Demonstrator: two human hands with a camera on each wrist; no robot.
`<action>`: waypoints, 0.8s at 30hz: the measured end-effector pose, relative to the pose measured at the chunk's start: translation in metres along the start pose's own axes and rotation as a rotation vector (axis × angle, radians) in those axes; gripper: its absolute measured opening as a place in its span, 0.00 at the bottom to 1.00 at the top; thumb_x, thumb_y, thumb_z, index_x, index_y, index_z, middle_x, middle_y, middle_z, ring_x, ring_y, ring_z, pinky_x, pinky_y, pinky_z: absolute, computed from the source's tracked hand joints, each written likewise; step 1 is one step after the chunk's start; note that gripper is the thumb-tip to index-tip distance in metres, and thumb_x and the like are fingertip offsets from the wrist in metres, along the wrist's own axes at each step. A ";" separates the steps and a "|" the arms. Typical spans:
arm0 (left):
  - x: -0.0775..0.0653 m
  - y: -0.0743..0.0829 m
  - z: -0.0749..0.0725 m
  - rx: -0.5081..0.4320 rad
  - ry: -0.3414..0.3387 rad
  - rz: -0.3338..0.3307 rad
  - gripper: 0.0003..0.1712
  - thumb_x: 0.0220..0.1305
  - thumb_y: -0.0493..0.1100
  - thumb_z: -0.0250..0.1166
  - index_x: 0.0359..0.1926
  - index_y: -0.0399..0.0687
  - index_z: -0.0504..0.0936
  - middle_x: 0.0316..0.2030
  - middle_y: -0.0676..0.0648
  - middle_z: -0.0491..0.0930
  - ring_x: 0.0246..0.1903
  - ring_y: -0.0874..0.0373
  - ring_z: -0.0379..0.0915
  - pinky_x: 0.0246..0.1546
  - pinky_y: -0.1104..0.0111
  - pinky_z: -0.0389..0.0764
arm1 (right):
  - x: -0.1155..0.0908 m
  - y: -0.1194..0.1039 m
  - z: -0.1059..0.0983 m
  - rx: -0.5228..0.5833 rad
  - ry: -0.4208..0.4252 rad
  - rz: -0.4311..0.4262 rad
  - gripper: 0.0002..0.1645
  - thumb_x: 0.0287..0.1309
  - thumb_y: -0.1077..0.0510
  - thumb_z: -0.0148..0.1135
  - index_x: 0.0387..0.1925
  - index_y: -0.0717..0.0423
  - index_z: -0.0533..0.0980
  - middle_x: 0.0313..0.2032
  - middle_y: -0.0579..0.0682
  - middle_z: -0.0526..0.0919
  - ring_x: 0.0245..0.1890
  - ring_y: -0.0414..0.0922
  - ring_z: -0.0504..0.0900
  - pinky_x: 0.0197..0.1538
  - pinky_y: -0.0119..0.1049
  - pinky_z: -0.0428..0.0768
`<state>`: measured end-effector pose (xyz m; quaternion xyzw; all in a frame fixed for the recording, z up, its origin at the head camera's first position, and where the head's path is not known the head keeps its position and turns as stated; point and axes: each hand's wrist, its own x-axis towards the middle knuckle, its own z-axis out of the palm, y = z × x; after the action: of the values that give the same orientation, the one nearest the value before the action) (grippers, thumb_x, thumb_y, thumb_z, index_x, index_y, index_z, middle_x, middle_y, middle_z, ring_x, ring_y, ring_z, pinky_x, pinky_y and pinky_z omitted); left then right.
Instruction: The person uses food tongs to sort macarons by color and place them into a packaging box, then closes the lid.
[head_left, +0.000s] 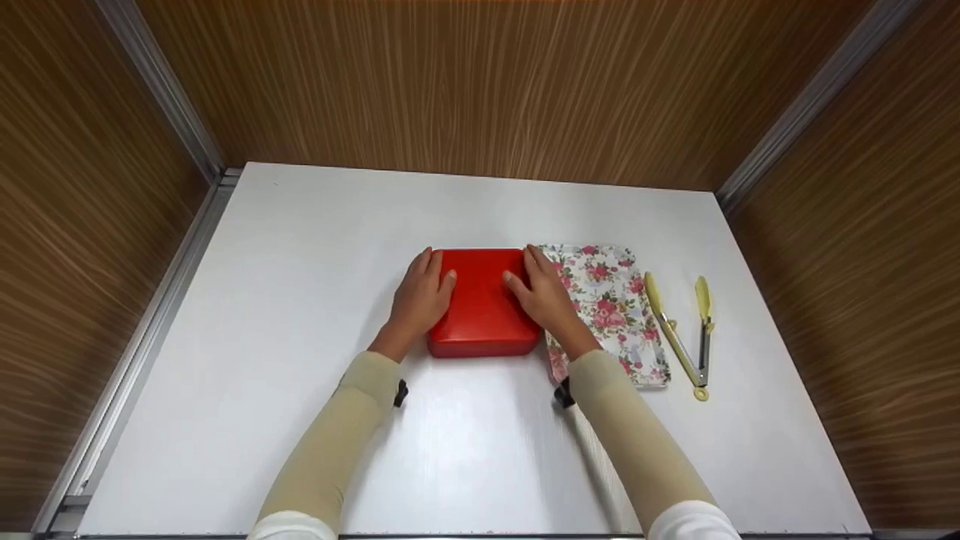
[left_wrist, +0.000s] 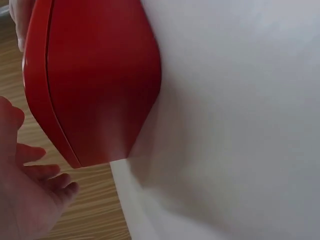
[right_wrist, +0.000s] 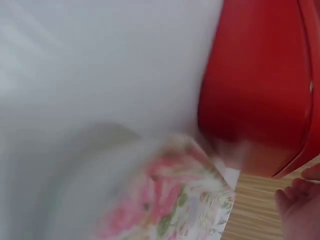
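Observation:
A red lidded box (head_left: pixel 480 300) sits on the white table in the middle of the head view. A seam runs round its side just below the top, seen in both wrist views. At its left side is my left hand (head_left: pixel 422 298), thumb toward the lid; in the left wrist view, its loosely bent fingers (left_wrist: pixel 44 171) appear beside the box corner. My right hand (head_left: pixel 547 300) is at the right side, thumb over the lid's edge. Part of that hand shows near the box corner in the right wrist view. Exact contact is hard to tell.
A floral tray (head_left: pixel 611 315) lies right of the box, partly under my right forearm. Farther right lie spread tongs (head_left: pixel 686 352) with yellow tips. Wood-grain panels (head_left: pixel 450 90) stand behind and at both sides of the white table (head_left: pixel 300 240).

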<state>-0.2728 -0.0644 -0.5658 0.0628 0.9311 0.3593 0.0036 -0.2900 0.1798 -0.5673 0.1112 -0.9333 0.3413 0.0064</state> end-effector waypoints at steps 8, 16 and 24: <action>0.017 -0.006 0.013 -0.038 -0.096 -0.013 0.42 0.79 0.59 0.44 0.80 0.39 0.45 0.81 0.42 0.38 0.80 0.49 0.36 0.78 0.57 0.50 | 0.013 0.013 0.004 0.021 -0.139 0.098 0.54 0.68 0.25 0.45 0.81 0.51 0.44 0.81 0.46 0.41 0.80 0.52 0.45 0.78 0.56 0.50; 0.021 -0.007 0.016 -0.053 -0.114 -0.003 0.42 0.79 0.59 0.45 0.81 0.42 0.43 0.81 0.46 0.38 0.80 0.51 0.37 0.78 0.57 0.51 | 0.004 0.010 0.006 0.039 -0.102 0.116 0.49 0.73 0.30 0.43 0.81 0.49 0.42 0.82 0.46 0.39 0.80 0.52 0.46 0.79 0.54 0.51; 0.021 -0.006 0.016 -0.033 -0.115 -0.017 0.41 0.79 0.58 0.43 0.81 0.43 0.42 0.81 0.46 0.36 0.80 0.51 0.36 0.78 0.57 0.50 | 0.003 0.008 0.007 0.081 -0.094 0.117 0.47 0.75 0.33 0.42 0.81 0.47 0.41 0.82 0.47 0.39 0.81 0.51 0.44 0.79 0.54 0.49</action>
<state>-0.2932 -0.0557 -0.5808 0.0754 0.9237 0.3706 0.0614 -0.2947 0.1811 -0.5774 0.0725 -0.9229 0.3731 -0.0622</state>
